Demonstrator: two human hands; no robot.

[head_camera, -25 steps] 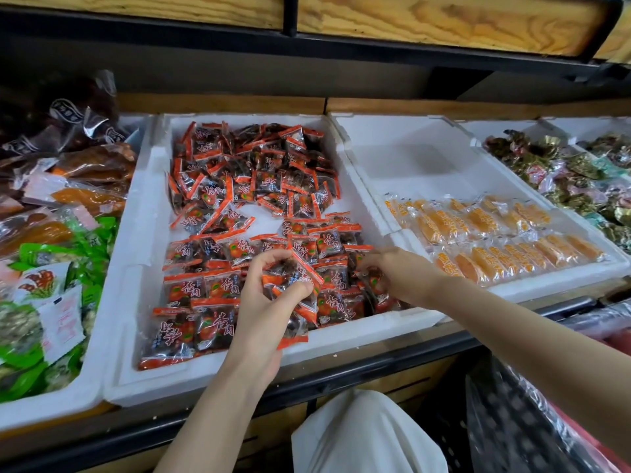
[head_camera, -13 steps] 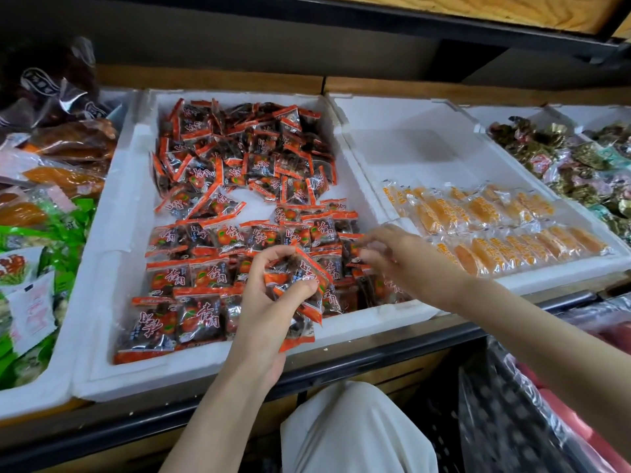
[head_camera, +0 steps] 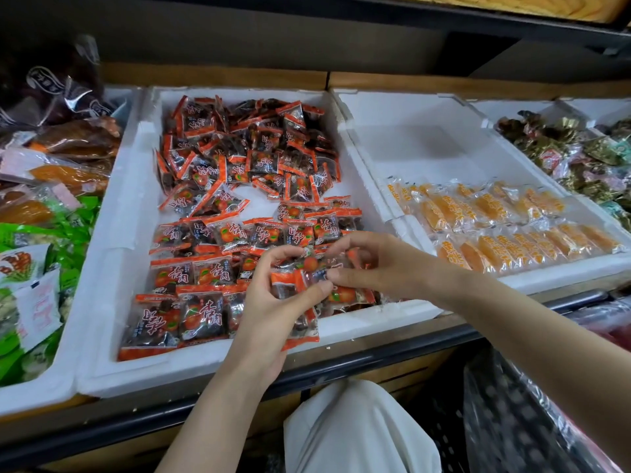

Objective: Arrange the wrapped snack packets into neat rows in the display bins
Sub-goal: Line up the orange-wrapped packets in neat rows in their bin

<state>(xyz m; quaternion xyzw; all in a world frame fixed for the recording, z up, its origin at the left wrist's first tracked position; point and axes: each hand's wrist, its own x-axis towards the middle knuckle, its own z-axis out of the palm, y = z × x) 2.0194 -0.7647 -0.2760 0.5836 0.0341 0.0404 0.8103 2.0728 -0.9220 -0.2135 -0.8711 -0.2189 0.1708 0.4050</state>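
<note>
- Lower centre of frame: left hand [head_camera: 273,312], fingers curled, grips a bundle of packets [head_camera: 297,302] against the palm. Judged a ready supply, held so that packets can be dealt out one at a time.
- Just right of it: right hand [head_camera: 382,264], thumb and fingers closed in a pinch on the top packet [head_camera: 311,263] of that bundle. It looks like it is peeling the packet off for placing.
- Both hands hover over the near right corner of the white foam bin [head_camera: 205,356], where the rows are least finished.
- Centre-left of frame, in the bin: laid rows [head_camera: 191,268] of orange-edged packets, flat, overlapping, labels up so that they read from the aisle.
- Upper centre, back of the same bin: loose heap [head_camera: 246,145], tilted every way and not yet sorted. A bare strip of foam separates it from the rows.
- Right of frame: neighbouring bin [head_camera: 409,138], with yellow packets [head_camera: 505,227] in two tidy rows at its front. Likely the pattern to match.
</note>
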